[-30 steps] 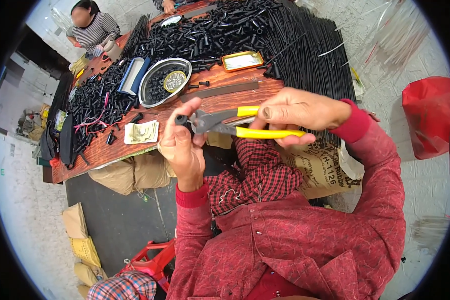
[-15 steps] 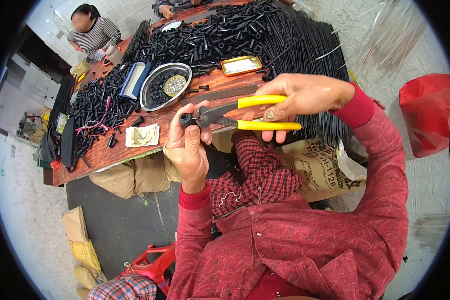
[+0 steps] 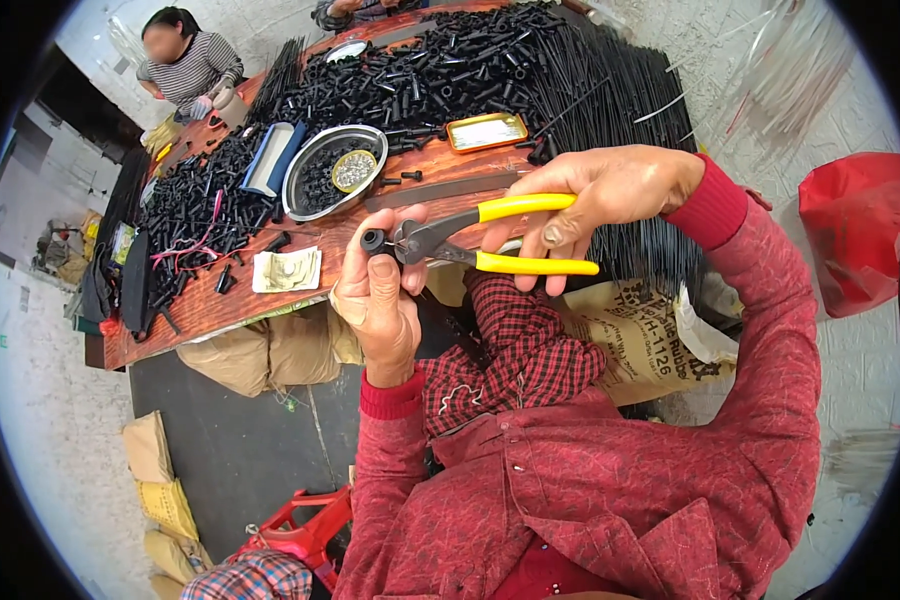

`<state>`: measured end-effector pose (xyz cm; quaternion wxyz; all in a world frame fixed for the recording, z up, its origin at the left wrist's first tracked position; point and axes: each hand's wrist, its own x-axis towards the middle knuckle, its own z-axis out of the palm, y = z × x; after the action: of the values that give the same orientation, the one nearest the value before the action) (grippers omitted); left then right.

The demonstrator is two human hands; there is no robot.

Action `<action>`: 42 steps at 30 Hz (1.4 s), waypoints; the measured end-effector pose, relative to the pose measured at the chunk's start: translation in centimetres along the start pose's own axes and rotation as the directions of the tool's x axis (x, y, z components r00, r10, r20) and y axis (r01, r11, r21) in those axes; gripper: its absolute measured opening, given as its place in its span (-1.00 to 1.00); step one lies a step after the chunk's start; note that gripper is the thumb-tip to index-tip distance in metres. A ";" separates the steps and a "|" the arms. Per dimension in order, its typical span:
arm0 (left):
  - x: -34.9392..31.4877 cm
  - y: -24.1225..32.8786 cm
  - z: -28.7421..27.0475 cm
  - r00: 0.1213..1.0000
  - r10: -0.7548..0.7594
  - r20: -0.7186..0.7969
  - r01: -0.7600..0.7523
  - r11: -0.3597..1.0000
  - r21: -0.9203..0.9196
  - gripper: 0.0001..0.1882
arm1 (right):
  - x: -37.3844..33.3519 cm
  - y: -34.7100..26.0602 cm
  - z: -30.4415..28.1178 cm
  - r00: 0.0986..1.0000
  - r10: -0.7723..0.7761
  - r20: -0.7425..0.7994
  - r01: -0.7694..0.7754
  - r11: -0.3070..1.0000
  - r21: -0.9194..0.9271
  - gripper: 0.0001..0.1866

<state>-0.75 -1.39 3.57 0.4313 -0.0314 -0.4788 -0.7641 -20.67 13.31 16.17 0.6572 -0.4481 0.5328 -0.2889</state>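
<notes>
My left hand (image 3: 380,310) pinches a small black tube-like part (image 3: 372,240) between thumb and fingers, its round holed end facing up. In my right hand (image 3: 620,188) is a pair of cutting pliers (image 3: 530,264) with yellow handles, the thumb and fingers around the grips. The handles are spread apart, and the dark jaws meet the side of the black part near my left fingertips. What exactly sits between the jaws is too small to make out. Both hands are held above the near edge of the wooden table (image 3: 235,318).
Heaped black tubular parts (image 3: 420,70) and thin black rods (image 3: 610,90) cover the far table. Nearer are a metal tray (image 3: 292,195) with a small dish (image 3: 353,172), an orange-rimmed tin (image 3: 487,132), a flat bar (image 3: 440,190) and folded paper (image 3: 287,271). A co-worker (image 3: 192,75) sits far left.
The plier handles have spread further apart, the lower one moving down. My left hand still holds the black part in nearly the same place.
</notes>
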 end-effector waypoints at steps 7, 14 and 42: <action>-0.2 -0.5 0.4 0.991 0.091 -0.098 -0.072 0.981 0.181 -0.55 | -0.1 -0.4 1.1 0.990 -0.119 -0.069 0.109 0.985 -0.137 -0.46; -0.4 -0.3 0.1 0.994 0.061 -0.091 -0.058 0.998 0.041 -0.55 | 0.1 0.5 0.8 0.989 -0.134 -0.054 0.127 0.985 -0.119 -0.45; -0.8 -0.1 0.1 0.986 0.075 -0.147 -0.061 0.993 0.097 -0.53 | 0.6 0.8 1.9 0.985 -0.144 -0.092 0.136 0.986 -0.092 -0.50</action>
<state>-0.33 -0.77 3.19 0.4929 0.0300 -0.4781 -0.7263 -18.74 13.73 15.21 0.5885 -0.4974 0.5436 -0.3330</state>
